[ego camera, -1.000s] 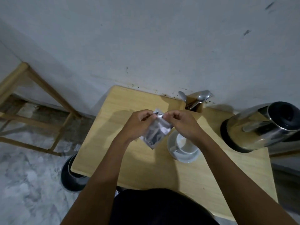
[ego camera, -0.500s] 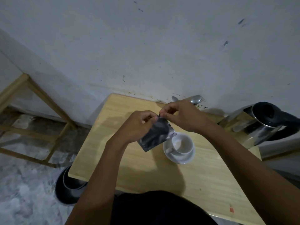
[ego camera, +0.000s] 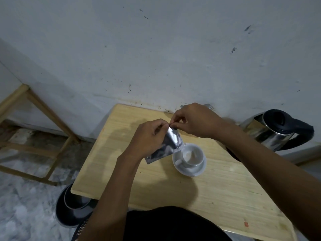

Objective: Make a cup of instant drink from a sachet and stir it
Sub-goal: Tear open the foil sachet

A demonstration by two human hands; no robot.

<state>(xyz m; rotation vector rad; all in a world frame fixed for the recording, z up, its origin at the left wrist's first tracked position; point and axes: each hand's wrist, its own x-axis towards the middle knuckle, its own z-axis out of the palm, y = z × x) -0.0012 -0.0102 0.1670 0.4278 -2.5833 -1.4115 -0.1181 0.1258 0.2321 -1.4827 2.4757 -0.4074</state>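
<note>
Since half a second ago my right hand (ego camera: 196,121) has drawn a little farther from the left at the top of the sachet (ego camera: 165,146), while the sachet itself hangs in much the same place. I see a small silvery foil packet, glossy and creased, catching pale light near its top and darker toward its lower corner. It tilts, top edge far and lower corner near and left, held in the air above the table (ego camera: 217,192), just left of the cup (ego camera: 192,154) and overlapping its rim from my view. My left hand (ego camera: 150,139) closes thumb and fingers tightly on the upper left of the packet. My right hand pinches narrowly at the top corner; whether a strip has torn free I cannot tell.

Beside it, the white cup stands upright on a white saucer (ego camera: 189,170), looking empty, handle toward the near left. A light wooden tabletop carries both. At the far right a steel kettle (ego camera: 276,131) with a black lid and handle stands against the grey wall (ego camera: 156,49). Near left, on the floor, sits a dark round bin (ego camera: 73,211).
</note>
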